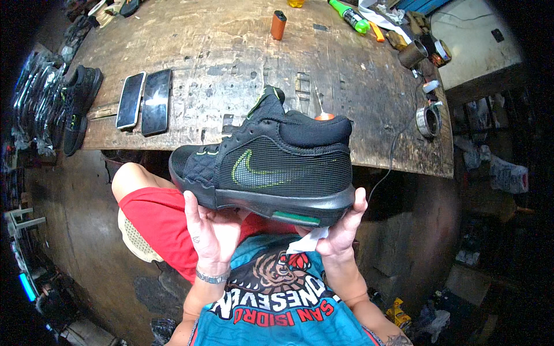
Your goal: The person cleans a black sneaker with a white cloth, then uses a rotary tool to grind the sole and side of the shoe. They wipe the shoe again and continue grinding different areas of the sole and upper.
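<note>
A black sneaker [300, 158] with a green-outlined side mark is held up sideways before me, toe to the left and heel to the right. My left hand [214, 230] grips its sole near the forefoot, thumb up along the edge. At the heel end my right hand [343, 230] holds the sole, its fingers partly hidden beneath. Pinched in that same hand is a white piece of cloth or paper [309, 241], just under the shoe. A green insert [296, 218] shows in the midsole near the heel.
On the worn wooden table [213, 57] beyond lie two phones [143, 104] and an orange-brown lighter-like box [278, 25]. Another black sneaker [81, 109] sits at the left edge. A green bottle [349, 16], metal can [412, 55] and tape roll [427, 121] line the right side.
</note>
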The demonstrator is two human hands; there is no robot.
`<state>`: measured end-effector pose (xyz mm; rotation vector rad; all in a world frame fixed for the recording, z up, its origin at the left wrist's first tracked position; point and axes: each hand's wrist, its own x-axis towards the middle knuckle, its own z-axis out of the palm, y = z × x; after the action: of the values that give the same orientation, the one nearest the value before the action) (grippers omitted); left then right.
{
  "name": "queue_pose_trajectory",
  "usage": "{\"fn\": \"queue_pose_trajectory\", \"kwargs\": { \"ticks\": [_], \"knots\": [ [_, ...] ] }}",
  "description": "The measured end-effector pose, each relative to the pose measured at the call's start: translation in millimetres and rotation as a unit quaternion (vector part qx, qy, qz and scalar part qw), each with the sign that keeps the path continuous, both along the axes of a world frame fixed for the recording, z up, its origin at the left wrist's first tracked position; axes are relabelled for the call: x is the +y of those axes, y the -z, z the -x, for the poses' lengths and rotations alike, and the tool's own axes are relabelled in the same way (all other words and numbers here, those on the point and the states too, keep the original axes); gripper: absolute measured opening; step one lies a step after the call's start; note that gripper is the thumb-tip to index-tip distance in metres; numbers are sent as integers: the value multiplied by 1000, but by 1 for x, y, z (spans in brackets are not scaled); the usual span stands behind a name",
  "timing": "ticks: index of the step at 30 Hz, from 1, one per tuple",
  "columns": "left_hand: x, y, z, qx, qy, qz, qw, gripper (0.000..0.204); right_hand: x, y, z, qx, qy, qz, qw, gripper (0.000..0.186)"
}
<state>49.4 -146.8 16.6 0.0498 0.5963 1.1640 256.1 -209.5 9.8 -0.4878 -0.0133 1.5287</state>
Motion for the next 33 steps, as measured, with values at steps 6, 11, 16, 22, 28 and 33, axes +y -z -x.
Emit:
{"fn": "queue_pose_trajectory", "kwargs": {
  "ticks": [6,11,16,22,28,33],
  "knots": [
    [-1,-1,6,-3,17,-39,999,62,2,2,4,116,-2,-25,993,91],
    [-3,2,3,64,-18,-6,998,66,3,2,7,150,-26,-51,987,90],
    [-1,3,4,66,-11,-15,998,68,2,1,8,31,-25,28,999,83],
    [-2,5,7,72,-12,-8,997,69,3,5,7,123,-38,51,990,96],
    [1,4,6,68,35,-44,996,65,6,13,4,133,-72,43,988,96],
    [1,6,4,85,41,-27,995,65,7,17,3,134,-89,45,986,98]
  ]
}}
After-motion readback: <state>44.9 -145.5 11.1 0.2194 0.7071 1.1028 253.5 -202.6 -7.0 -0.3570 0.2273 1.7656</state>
